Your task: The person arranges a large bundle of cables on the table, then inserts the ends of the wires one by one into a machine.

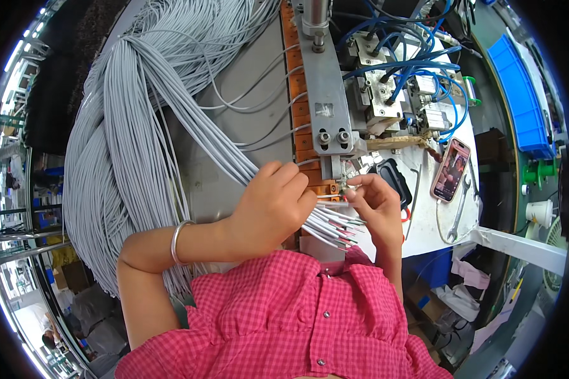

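My left hand [277, 201] is closed around a bundle of thin grey cables [224, 150]. Their stripped ends [332, 227], with small coloured inner wires, fan out below and right of the fist. Close by, my right hand [379, 205] has thumb and index finger drawn together at the lower tip of a metal press [325, 117]. What lies between these fingertips is too small to make out. Along the press's left side runs an orange-brown segmented strip [301, 117], with single grey cables lying across to it.
A large mass of grey cables [117, 158] hangs over the left side. Right of the press are valve blocks [379, 88] with blue air hoses [417, 66]. A phone [451, 170], wrenches [459, 208] and a black case [393, 180] lie on the white tabletop. Further right stands a blue bin [518, 95].
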The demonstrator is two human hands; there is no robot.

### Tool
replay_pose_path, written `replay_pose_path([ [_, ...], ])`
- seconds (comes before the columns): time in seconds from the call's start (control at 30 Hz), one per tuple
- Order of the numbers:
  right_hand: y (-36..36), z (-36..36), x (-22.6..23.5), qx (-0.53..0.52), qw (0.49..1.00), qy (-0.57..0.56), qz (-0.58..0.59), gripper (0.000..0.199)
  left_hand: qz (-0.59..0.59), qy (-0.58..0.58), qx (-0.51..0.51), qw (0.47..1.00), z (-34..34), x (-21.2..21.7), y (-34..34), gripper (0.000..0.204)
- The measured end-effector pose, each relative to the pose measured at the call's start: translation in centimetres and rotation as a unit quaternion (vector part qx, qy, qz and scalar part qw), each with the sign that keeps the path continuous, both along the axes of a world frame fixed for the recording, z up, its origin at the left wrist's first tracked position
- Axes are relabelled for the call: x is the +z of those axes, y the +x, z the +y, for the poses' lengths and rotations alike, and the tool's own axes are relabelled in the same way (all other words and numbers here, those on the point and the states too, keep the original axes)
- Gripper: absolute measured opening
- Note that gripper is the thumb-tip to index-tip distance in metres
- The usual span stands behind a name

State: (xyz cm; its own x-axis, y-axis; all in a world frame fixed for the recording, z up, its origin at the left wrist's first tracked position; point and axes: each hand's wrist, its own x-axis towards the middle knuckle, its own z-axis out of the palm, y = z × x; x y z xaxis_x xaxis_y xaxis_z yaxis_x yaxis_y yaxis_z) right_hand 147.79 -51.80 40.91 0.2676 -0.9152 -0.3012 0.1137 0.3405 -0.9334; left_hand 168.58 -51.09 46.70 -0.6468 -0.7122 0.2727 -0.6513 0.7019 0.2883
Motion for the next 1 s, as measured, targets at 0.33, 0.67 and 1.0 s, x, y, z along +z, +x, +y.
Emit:
replay_pose_path([
  [0.33,0.2,0.4,0.9,-0.042,0.996,-0.063,-0.043,0.006,0.011,0.029,-0.012,0.999,0.3,0.2,0.0,0.027],
  [0.67,-0.4,0.1,0.7,0.071,0.988,0.003,-0.135,0.008,0.016,0.05,0.0,0.999,0.0,0.6,0.3,0.022],
  [1.0,0.2,0.6,1.5,-0.011,0.998,-0.051,-0.04,0.013,0.015,0.048,0.015,0.999,0.1,0.5,0.1,0.023],
])
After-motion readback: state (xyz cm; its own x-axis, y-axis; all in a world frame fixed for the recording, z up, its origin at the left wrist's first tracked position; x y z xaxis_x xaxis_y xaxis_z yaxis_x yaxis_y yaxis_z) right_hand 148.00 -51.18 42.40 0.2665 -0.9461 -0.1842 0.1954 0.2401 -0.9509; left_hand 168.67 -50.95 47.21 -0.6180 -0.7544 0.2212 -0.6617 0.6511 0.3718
